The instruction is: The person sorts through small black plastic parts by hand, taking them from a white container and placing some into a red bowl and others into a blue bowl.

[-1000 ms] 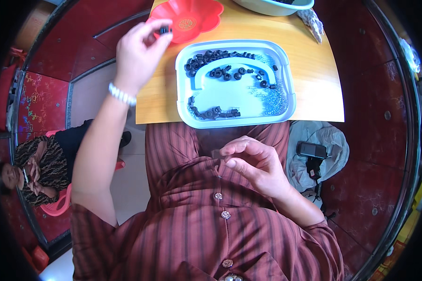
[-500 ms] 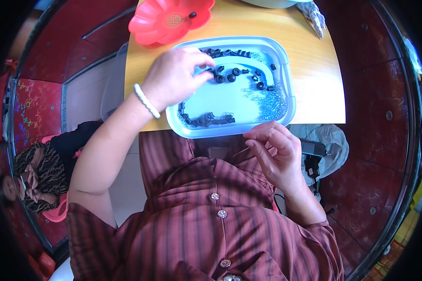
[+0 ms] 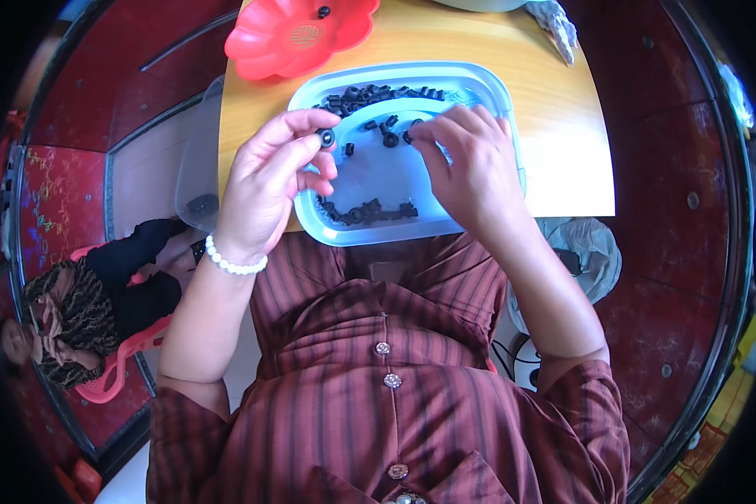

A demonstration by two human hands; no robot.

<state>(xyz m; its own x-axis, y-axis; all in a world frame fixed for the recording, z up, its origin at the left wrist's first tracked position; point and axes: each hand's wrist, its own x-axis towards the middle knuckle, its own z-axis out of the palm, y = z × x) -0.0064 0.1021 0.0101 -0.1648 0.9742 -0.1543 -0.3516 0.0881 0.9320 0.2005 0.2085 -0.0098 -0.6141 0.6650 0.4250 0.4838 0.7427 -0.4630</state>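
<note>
My left hand (image 3: 269, 172), a white bead bracelet on its wrist, pinches a small black ring-shaped part (image 3: 326, 139) between thumb and forefinger over the left side of a pale blue plastic tray (image 3: 344, 238). Inside the tray, my right hand (image 3: 477, 164) has its thumb and fingertips closed at another small black part (image 3: 407, 136), mostly covered by the fingers. Several loose black parts (image 3: 391, 139) lie between the hands. More are gathered in a pile (image 3: 370, 97) along the tray's far side and a smaller pile (image 3: 365, 212) near its front left.
A red flower-shaped dish (image 3: 265, 55) with one black part stands at the table's far left. Grey crumpled material (image 3: 554, 29) and part of a pale basin (image 3: 483, 4) are at the far edge. Left of the table, a person (image 3: 80, 307) sits on a pink chair.
My left hand has drawn back toward me from the tray's far side, now showing a black part. The right hand has moved from the front rim into the tray, onto a part.
</note>
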